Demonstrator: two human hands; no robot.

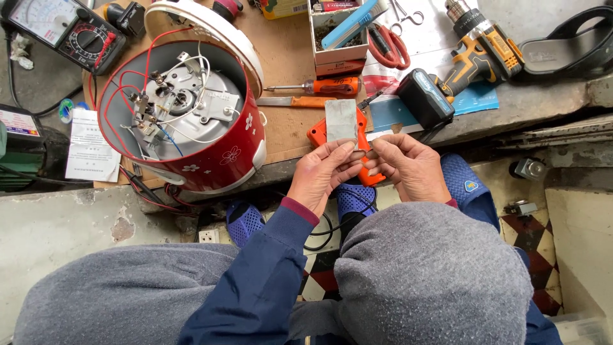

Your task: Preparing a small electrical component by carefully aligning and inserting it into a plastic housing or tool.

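Observation:
My left hand (321, 174) pinches the lower edge of a small grey rectangular sheet (341, 121), which stands upright above my fingers. My right hand (412, 166) is right beside it, fingertips closed at the sheet's lower right corner; whether they touch the sheet I cannot tell. Behind the sheet lies an orange tool (316, 133), partly hidden. To the left, a red rice cooker (191, 108) lies upturned with its base off, showing a metal plate and red, white and blue wires.
An orange-handled screwdriver (319, 86), a second orange-handled tool (292, 101), red-handled scissors (391, 46), a yellow-black cordless drill (460, 61), an analogue multimeter (67, 29), a paper leaflet (92, 144) and a small parts box (337, 32) lie on the board. My grey-clad knees fill the foreground.

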